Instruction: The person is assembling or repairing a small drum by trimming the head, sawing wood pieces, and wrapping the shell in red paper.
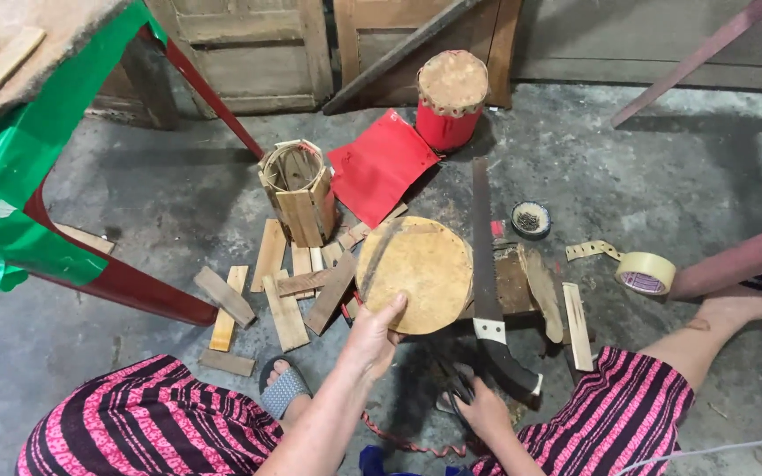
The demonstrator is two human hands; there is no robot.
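Round tan disc (416, 273), leathery and mottled, lies on a rough wooden block (513, 282) on the concrete floor (663, 167). Left hand (372, 335) grasps its near edge, thumb on top. Right hand (482, 410) is clenched on dark scissors (456, 388). A long saw (484, 264) with a black handle lies across the block just right of the disc. Flat wooden slats (284, 291) are scattered left. A slatted wooden cylinder (297, 189), red sheet (377, 167), red drum (450, 99) and tape roll (646, 271) lie beyond.

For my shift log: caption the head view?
Left hand grips a tan disc; right hand near the saw, wood slats around.
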